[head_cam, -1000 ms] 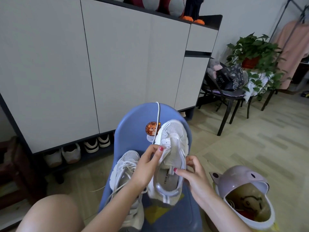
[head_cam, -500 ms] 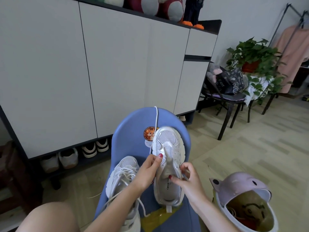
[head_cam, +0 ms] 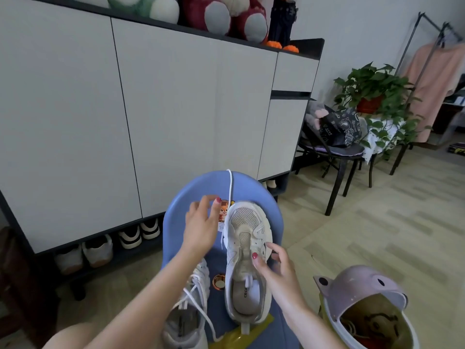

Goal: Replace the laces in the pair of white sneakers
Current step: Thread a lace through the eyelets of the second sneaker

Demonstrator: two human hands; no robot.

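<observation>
The unlaced sneaker (head_cam: 247,258) lies toe-away on the blue chair (head_cam: 191,197), its eyelets bare. Her right hand (head_cam: 274,267) steadies it, thumb on the tongue, fingers curled loosely at its side. The left hand (head_cam: 201,225) hovers with fingers spread, holding nothing, beside the white lace (head_cam: 230,187) draped over the chair back. The 2nd sneaker (head_cam: 187,308), laced, lies to the left on the seat. I'd worry the lace slides off behind the chair if tugged carelessly, or the shoe tips off the sloping seat. The lace's far end is hidden behind the chair; the pink bin (head_cam: 364,306) and its contents are hard to read.
</observation>
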